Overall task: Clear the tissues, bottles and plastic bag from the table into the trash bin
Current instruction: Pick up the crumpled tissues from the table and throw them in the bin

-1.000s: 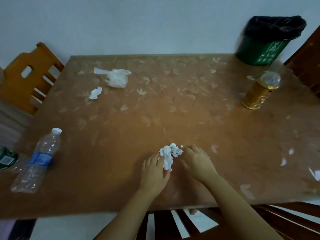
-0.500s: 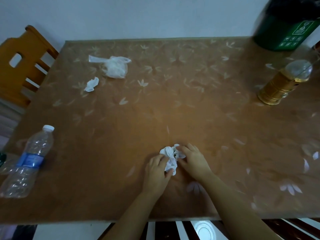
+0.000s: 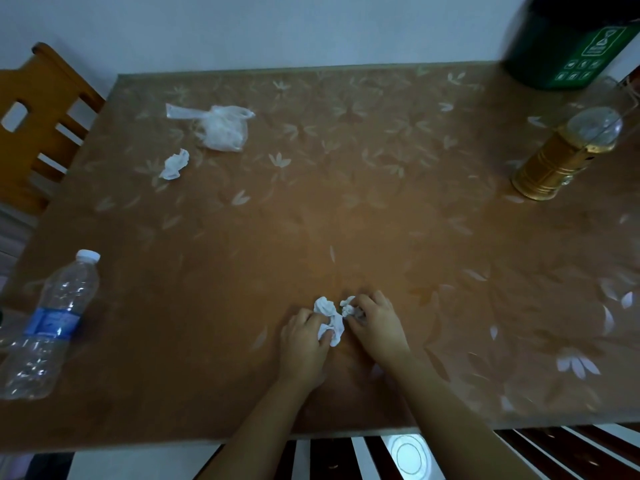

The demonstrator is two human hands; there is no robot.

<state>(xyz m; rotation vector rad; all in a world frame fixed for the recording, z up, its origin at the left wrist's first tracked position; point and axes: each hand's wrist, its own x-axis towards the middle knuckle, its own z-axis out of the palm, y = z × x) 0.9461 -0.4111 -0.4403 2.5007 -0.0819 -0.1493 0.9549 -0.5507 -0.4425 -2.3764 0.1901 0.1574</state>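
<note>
A crumpled white tissue (image 3: 329,315) lies on the brown flowered table (image 3: 311,220) near its front edge. My left hand (image 3: 304,336) pinches its left side and my right hand (image 3: 375,322) grips its right end, both fingers curled on it. A second small tissue (image 3: 175,164) lies at the far left, with a clear plastic bag (image 3: 218,128) just behind it. A clear water bottle (image 3: 48,327) with a blue label lies at the left edge. The green trash bin (image 3: 568,39) with a black liner stands at the far right corner, partly cut off.
A gold lantern (image 3: 561,157) with a clear dome stands at the right side of the table, in front of the bin. An orange wooden chair (image 3: 38,119) is at the far left. A dark slatted chair (image 3: 381,455) is under the front edge.
Both hands have closed in on the tissue and now pinch it between them. The view has swung left and down, pushing the bin towards the top right corner.
</note>
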